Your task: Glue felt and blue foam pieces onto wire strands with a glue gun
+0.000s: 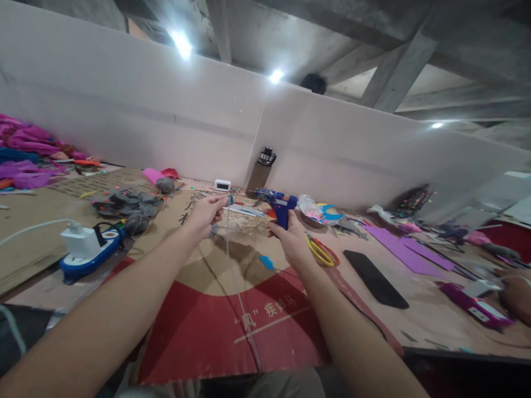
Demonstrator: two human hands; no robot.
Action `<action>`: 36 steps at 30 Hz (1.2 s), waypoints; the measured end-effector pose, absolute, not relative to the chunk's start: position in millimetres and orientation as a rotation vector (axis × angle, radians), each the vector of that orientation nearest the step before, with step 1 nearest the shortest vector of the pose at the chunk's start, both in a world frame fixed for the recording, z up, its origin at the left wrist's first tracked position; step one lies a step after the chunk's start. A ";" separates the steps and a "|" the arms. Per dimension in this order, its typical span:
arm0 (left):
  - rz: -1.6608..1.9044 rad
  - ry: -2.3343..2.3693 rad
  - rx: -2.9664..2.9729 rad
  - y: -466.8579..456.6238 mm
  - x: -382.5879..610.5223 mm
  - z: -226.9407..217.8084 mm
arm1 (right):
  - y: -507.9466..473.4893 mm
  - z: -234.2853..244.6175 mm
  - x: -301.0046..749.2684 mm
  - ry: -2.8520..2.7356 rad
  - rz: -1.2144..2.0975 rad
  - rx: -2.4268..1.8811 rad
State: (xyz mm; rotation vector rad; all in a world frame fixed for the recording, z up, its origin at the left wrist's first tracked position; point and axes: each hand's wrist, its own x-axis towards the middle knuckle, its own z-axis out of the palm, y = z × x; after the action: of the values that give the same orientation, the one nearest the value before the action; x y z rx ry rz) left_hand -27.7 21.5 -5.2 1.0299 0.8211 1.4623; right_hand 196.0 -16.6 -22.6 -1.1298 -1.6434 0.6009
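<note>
My right hand (295, 237) is wrapped round the handle of a blue glue gun (282, 209), whose nozzle end points left toward my other hand. My left hand (206, 214) pinches a small bluish piece (230, 200) between thumb and fingertips; its exact kind is too small to make out. From there a pale strand of yarn (227, 243) runs down across the red and tan cardboard (199, 337). A small blue cut-out (266, 262) lies on that cardboard, between my forearms. The two hands are apart, both raised above the work surface.
Yellow-and-red-handled scissors (322, 251) and a black phone-like slab (375, 279) lie to the right, near purple sheets (402, 251). A blue power strip (93, 262) and grey yarn (124, 203) are left. A dark bottle (260, 174) stands behind. Another person's hand (516, 293) is far right.
</note>
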 end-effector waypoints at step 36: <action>1.434 0.948 1.209 11.1 -15.9 -0.3 | -42.0 -12.2 179.8 -1.918 0.188 -1.195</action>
State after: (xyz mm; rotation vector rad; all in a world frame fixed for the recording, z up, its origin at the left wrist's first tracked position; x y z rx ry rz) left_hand -15.9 11.1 -0.3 1.2090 0.9479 1.4340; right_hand 179.8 -42.0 -12.2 -1.1951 -1.9178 0.1880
